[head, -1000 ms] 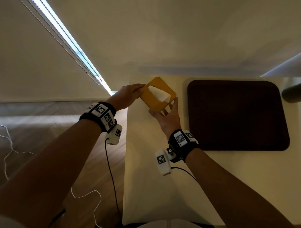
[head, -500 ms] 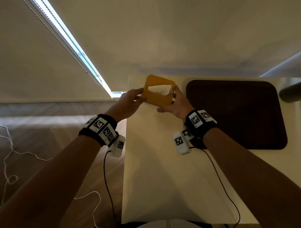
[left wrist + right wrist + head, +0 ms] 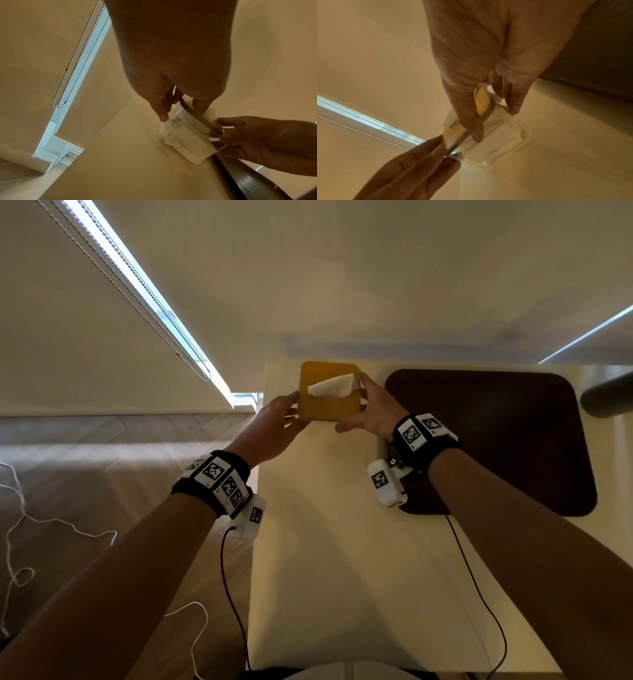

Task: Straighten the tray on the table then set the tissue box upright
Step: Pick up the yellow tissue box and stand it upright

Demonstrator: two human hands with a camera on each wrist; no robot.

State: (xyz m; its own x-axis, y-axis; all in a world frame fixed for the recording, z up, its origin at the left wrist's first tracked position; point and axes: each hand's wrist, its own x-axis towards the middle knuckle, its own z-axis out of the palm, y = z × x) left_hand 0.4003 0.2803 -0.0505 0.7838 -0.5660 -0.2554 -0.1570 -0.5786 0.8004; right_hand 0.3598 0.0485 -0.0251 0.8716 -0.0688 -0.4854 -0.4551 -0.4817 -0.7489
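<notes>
The tissue box (image 3: 329, 405) has a clear body and an amber lid facing up, with a white tissue (image 3: 331, 386) poking from its slot. It stands at the far left corner of the cream table (image 3: 342, 577). My left hand (image 3: 291, 410) pinches its left side and my right hand (image 3: 361, 402) pinches its right side. In the left wrist view my left hand (image 3: 181, 111) holds the lid edge of the tissue box (image 3: 187, 140). In the right wrist view my right hand (image 3: 496, 119) straddles the same lid edge of the tissue box (image 3: 503, 138). The dark brown tray (image 3: 507, 440) lies square, right of the box.
A dark cylinder (image 3: 608, 398) juts in at the table's far right. The table's left edge (image 3: 258, 508) drops to a wooden floor with white cords (image 3: 20, 508). A wall and a window blind with a bead chain (image 3: 75, 65) lie behind the table.
The box has turned from a tilted, corner-on pose to lid-up and square, and moved toward the table's back edge. My right hand shifted from below it to its right side.
</notes>
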